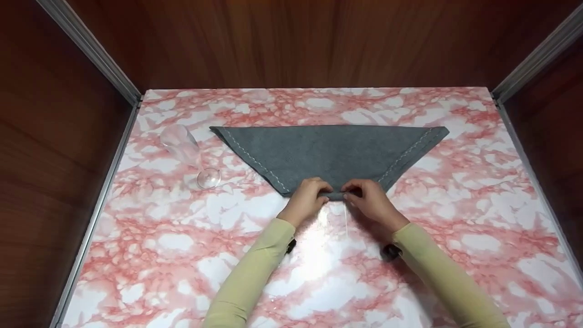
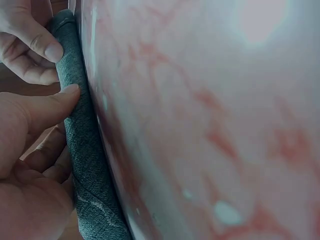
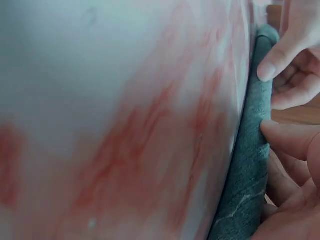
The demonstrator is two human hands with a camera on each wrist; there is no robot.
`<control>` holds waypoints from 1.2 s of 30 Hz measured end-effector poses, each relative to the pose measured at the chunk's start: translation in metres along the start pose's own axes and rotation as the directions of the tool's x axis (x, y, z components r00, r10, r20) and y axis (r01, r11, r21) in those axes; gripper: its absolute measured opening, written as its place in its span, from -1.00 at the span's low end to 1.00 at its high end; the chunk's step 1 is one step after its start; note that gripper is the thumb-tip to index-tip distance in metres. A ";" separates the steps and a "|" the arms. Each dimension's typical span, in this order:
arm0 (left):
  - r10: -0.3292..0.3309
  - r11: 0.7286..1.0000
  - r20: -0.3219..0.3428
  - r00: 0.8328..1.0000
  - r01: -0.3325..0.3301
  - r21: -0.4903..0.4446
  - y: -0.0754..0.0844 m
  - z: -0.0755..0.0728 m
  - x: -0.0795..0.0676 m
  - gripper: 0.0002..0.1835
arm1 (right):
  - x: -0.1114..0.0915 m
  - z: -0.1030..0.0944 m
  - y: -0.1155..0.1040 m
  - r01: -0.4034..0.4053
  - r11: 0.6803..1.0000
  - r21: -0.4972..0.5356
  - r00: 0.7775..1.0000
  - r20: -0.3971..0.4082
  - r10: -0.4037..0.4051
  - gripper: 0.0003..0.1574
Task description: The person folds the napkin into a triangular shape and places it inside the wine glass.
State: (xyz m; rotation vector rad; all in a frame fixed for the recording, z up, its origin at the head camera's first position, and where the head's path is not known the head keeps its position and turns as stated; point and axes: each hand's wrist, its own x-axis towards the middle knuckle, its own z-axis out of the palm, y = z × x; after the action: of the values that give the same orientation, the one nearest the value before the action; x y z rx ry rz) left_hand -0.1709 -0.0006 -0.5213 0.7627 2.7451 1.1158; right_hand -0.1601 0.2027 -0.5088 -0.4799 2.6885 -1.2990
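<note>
A dark grey cloth (image 1: 328,150) with pale stitching along its slanted sides lies flat, wide at the far side and narrow at the near side. Its near edge is rolled, and both wrist views show that rolled edge (image 2: 87,135) as a thick tube close up. My left hand (image 1: 307,198) pinches the roll left of its middle, thumb on the near face and fingers behind. Close beside it, my right hand (image 1: 371,200) pinches the same roll (image 3: 250,145) in a like way. The fingertips behind the roll are partly hidden.
A clear stemmed glass (image 1: 182,146) lies on its side left of the cloth. The table (image 1: 182,273) has a red and white marbled top with a bright reflection near the hands. Brown wood panels (image 1: 319,45) enclose the back and both sides.
</note>
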 end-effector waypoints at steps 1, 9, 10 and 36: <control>-0.009 1.000 0.002 1.000 0.009 -0.016 0.000 0.000 0.000 -0.82 | 0.000 0.001 0.000 0.013 1.000 -0.009 1.000 -0.011 -0.013 -0.83; -0.072 0.985 0.042 0.997 0.078 -0.153 0.002 -0.002 -0.001 -0.83 | -0.005 0.006 -0.002 0.085 0.996 -0.003 0.996 -0.011 -0.085 -0.71; -0.074 0.983 0.045 0.996 0.081 -0.167 0.002 -0.002 -0.002 -0.83 | -0.006 0.006 -0.001 0.085 0.996 -0.001 0.996 -0.008 -0.085 -0.70; 0.001 0.999 -0.057 0.998 -0.003 -0.036 0.003 0.004 -0.003 -0.81 | 0.006 -0.003 0.008 0.009 0.995 0.103 0.995 0.100 -0.019 -0.83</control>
State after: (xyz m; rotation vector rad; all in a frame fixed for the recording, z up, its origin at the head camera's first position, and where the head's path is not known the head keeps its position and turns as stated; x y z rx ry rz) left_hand -0.1664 0.0025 -0.5222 0.7401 2.7629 1.2026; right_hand -0.1685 0.2071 -0.5133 -0.5382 2.5268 -1.3702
